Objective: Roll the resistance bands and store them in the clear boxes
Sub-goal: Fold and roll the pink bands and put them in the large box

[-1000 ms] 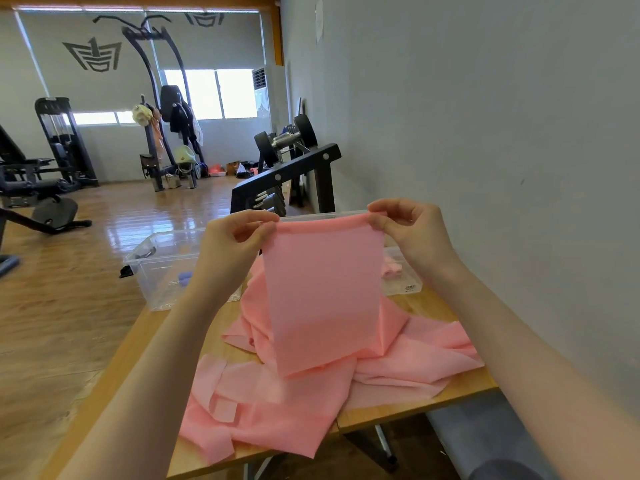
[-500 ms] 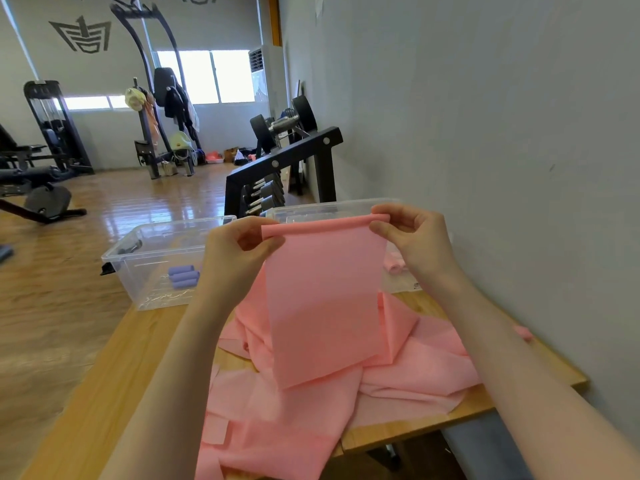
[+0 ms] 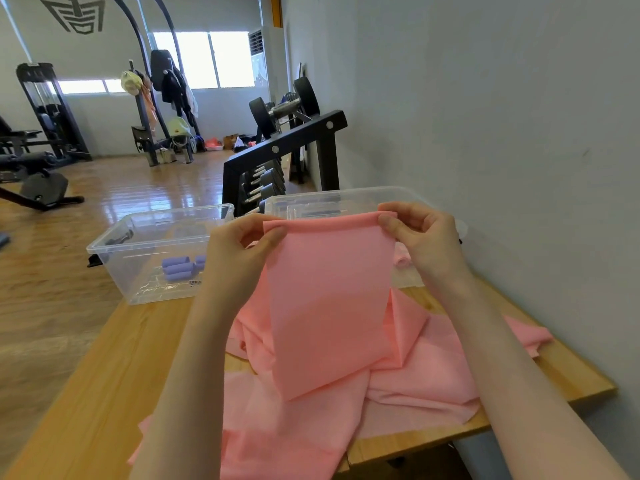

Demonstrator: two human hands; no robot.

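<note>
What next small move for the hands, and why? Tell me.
Probably turn the top edge over again to tighten the roll. Both hands, left hand and right hand, pinch the pink band by a barely started fold, the rest hanging unrolled to the table.

The wooden table (image 3: 114, 368) carries two clear boxes (image 3: 138, 237); heaped pink bands (image 3: 415, 386) lie nearer.
</note>
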